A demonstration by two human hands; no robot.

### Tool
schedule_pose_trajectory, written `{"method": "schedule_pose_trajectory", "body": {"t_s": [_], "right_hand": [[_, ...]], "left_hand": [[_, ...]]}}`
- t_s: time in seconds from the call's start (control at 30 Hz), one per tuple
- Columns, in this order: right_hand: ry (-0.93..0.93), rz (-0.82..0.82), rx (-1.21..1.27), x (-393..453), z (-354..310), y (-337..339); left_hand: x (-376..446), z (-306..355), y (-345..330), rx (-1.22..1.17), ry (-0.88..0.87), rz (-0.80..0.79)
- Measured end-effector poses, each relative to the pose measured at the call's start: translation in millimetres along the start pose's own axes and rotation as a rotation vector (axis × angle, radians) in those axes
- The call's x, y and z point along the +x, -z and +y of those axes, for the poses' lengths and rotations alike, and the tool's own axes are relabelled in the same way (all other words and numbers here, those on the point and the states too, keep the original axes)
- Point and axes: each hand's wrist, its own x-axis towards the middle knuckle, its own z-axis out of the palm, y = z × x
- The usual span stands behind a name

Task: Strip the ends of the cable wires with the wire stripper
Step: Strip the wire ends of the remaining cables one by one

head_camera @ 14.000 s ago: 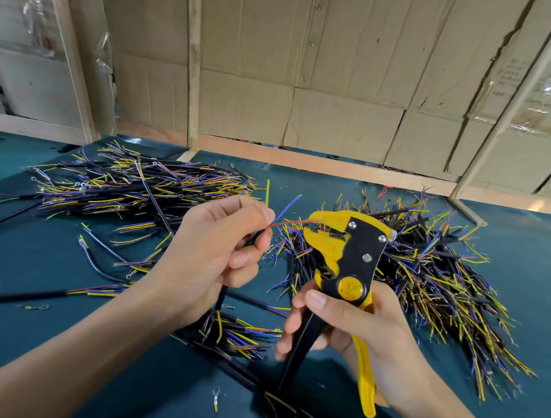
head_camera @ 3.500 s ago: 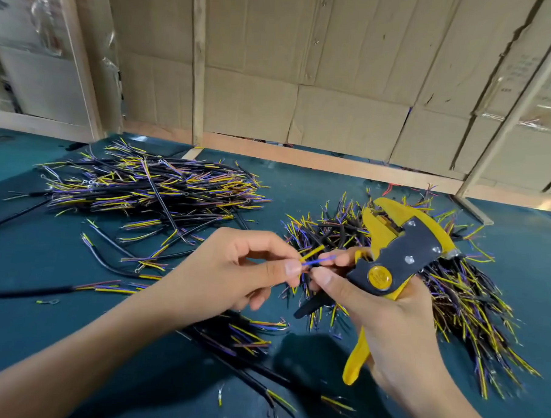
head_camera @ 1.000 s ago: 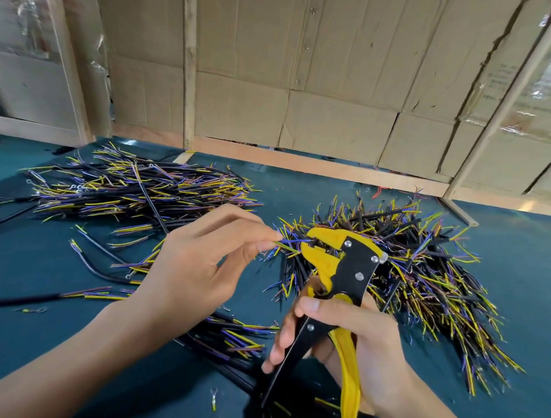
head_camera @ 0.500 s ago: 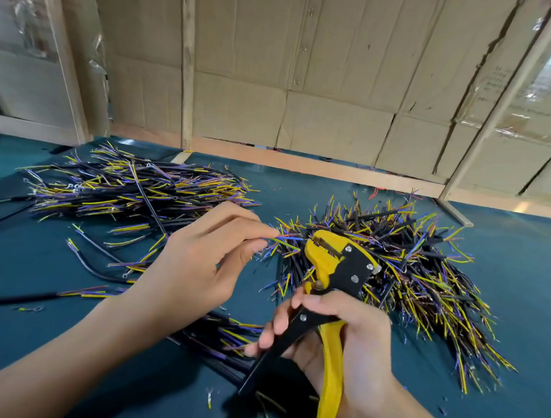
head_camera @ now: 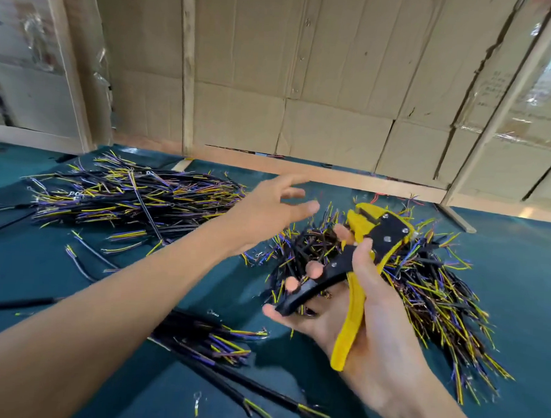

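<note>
My right hand [head_camera: 367,310] grips the yellow and black wire stripper [head_camera: 357,263], jaws pointing up and away, above a heap of short black cables with yellow and purple wire ends [head_camera: 422,288]. My left hand [head_camera: 267,214] is stretched out over the table with fingers spread and nothing in it, between that heap and a second flatter pile of cables [head_camera: 132,199] at the far left. A few longer black cables [head_camera: 218,342] lie under my left forearm near the front.
The table has a dark green cover [head_camera: 518,267]. Cardboard sheets and wooden battens [head_camera: 188,72] wall off the back edge. Small ring terminals [head_camera: 196,401] and wire scraps lie loose near the front.
My left hand let go of the wire it was pinching at the stripper's jaws and has reached forward, open. The right hand tilted the stripper to the right.
</note>
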Motion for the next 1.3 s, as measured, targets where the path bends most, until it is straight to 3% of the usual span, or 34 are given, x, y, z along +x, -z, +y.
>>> {"method": "schedule_pose_trajectory", "body": {"t_s": [0.1,0.17,0.27,0.33,0.53,0.8,1.03,1.3], "right_hand": [[-0.002,-0.119,-0.022,-1,-11,5],[-0.040,-0.153,-0.037,2,-19,2],[-0.140,-0.063,-0.124,16,-23,-10],[-0.119,-0.040,-0.216,27,-20,-20],[-0.008,-0.092,-0.376,37,10,-15],[0.114,-0.087,-0.126,25,16,2],[0.206,-0.105,-0.167,29,7,6],[0.283,-0.130,-0.206,28,2,6]], "left_hand": [[-18,-5,14,0.313,-0.098,-0.119],[-35,-10,34,0.601,-0.099,-0.296],[-58,-17,59,0.875,0.119,-0.663],[-69,-23,63,0.901,0.216,-0.736],[-86,-40,56,0.870,0.092,-0.627],[-95,-42,52,0.858,-0.050,-0.584],[-92,-42,53,0.931,-0.208,-0.476],[-92,-31,55,0.414,-0.327,-0.036]]}}
